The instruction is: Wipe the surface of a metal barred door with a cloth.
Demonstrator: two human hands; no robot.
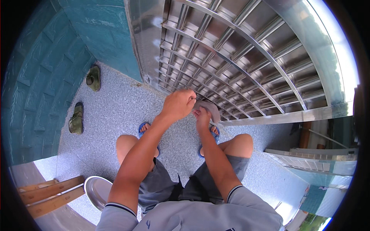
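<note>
Two hands meet in front of one steel lattice gate (239, 57), with a single grey cloth (210, 109) between them. The left hand (178, 104) has its fingers curled tightly shut, pinching the upper edge of the cloth close to the lower bars of the gate. The right hand (202, 118) sits just below and beside it, fingers folded around the cloth's lower part, thumb side up. The cloth hangs between both grips, just above the person's feet in two blue sandals (143, 129). Two olive-green shoes (85, 100) lie well apart to the left on the speckled floor (115, 111), one metal basin (98, 190) lower left beside wooden slats (50, 194).
</note>
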